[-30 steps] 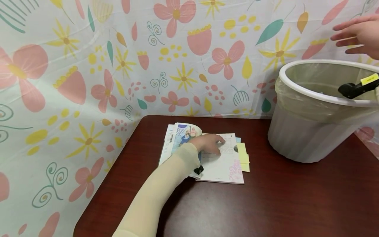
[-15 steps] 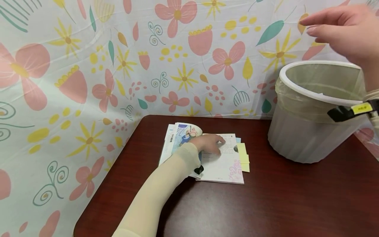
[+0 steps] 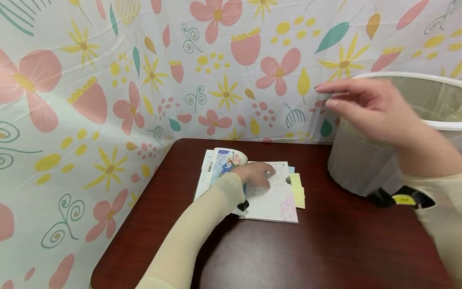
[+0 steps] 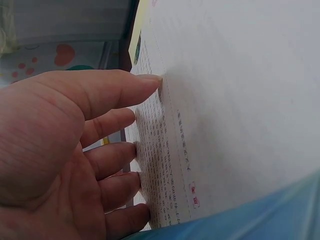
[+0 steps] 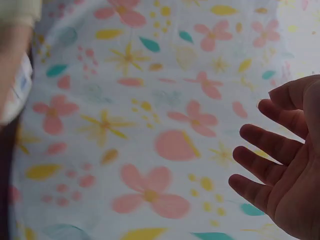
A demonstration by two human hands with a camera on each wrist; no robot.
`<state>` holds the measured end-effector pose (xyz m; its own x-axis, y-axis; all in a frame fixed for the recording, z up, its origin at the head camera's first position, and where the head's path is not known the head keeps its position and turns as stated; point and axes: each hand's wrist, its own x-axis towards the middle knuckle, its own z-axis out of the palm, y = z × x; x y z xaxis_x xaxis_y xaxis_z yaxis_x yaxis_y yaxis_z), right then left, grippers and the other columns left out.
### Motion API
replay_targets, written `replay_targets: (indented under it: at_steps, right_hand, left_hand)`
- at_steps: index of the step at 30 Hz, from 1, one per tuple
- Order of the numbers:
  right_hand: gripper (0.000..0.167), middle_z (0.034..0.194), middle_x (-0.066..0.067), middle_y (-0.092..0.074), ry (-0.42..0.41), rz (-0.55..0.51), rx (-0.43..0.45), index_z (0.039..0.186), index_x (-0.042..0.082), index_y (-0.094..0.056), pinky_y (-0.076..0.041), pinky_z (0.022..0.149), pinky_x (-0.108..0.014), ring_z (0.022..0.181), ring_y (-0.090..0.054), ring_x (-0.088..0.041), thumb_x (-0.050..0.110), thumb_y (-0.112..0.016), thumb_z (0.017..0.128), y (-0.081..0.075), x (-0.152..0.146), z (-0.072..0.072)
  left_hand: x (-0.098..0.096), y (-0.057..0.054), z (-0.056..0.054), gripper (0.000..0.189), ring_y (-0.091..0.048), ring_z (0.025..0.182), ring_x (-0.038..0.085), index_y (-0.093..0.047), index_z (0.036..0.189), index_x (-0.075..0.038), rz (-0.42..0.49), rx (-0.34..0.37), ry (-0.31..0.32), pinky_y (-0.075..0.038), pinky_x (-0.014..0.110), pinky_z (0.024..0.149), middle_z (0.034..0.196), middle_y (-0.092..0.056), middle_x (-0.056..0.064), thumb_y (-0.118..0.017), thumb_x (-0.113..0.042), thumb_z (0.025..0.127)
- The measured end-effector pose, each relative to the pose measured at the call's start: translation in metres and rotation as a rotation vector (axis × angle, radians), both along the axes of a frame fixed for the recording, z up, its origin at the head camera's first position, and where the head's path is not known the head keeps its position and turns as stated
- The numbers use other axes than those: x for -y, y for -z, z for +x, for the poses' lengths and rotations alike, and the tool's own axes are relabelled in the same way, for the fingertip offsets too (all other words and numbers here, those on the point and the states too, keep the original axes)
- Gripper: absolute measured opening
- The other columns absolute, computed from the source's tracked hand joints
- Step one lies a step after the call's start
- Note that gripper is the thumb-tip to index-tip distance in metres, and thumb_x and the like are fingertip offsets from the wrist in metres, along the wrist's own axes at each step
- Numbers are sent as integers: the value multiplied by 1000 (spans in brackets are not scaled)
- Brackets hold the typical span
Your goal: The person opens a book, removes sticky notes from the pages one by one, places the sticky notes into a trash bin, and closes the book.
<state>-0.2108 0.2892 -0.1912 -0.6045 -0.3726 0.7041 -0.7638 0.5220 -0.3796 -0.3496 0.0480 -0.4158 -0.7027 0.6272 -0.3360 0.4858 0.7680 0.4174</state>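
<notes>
An open book (image 3: pixel 268 206) lies on the dark table, its left page curling up with a coloured picture. My left hand (image 3: pixel 254 175) rests on the right-hand page, fingertips and thumb touching the printed text in the left wrist view. Yellow sticky notes (image 3: pixel 297 190) jut from the book's right edge, with a bit of blue paper (image 3: pixel 291 169) above them. My right hand (image 3: pixel 375 106) is raised in the air in front of the bin, fingers loosely extended, holding nothing. The right wrist view shows the bare palm and relaxed fingers (image 5: pixel 265 165).
A grey waste bin (image 3: pixel 355 160) with a white rim and a plastic liner stands at the table's back right, partly hidden by my right arm. A flowered curtain (image 3: pixel 202 80) hangs behind and left of the table (image 3: pixel 288 257).
My right hand has moved left and down from above the bin to in front of its left side. The left hand has stayed on the book.
</notes>
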Motion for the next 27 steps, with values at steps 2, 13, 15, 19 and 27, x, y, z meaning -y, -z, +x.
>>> replay_targets:
  at_steps: [2,13,15,19,27]
  right_hand:
    - [36,112,18,-75,-5,12,34,123,1,-74,-51,75,-9,85,-67,1,-11,-66,91,18,6,1]
    - [28,122,8,-74,97,-85,464,127,9,-73,-48,88,-7,105,-64,10,14,-64,102,129,16,-22]
    - [29,128,-6,-73,79,-90,527,129,6,-71,-49,89,-8,107,-64,10,16,-62,103,151,16,-27]
    - [34,136,-16,-68,85,-72,670,134,7,-67,-51,91,-13,111,-63,5,23,-59,105,189,16,-34]
    - [43,147,-20,-59,145,-92,843,142,4,-60,-50,106,-46,134,-56,-33,28,-58,106,231,14,-38]
  left_hand:
    - [0,-1,0,59,-41,150,17,-55,147,-37,-1,-2,-5,-40,41,118,160,-46,-10,-75,-34,92]
    - [-4,-3,-5,60,-41,150,15,-56,146,-37,-7,26,-17,-38,41,120,160,-46,-11,-77,-33,90]
    - [-5,-3,-5,60,-41,149,15,-56,146,-35,-9,28,-13,-37,41,120,159,-47,-10,-77,-33,90]
    - [-5,-4,-4,61,-42,148,15,-56,147,-33,-15,22,-9,-37,41,121,159,-47,-9,-77,-34,90]
    - [-4,-4,1,58,-42,149,15,-56,147,-33,-38,-11,0,-39,41,120,159,-48,-8,-75,-32,92]
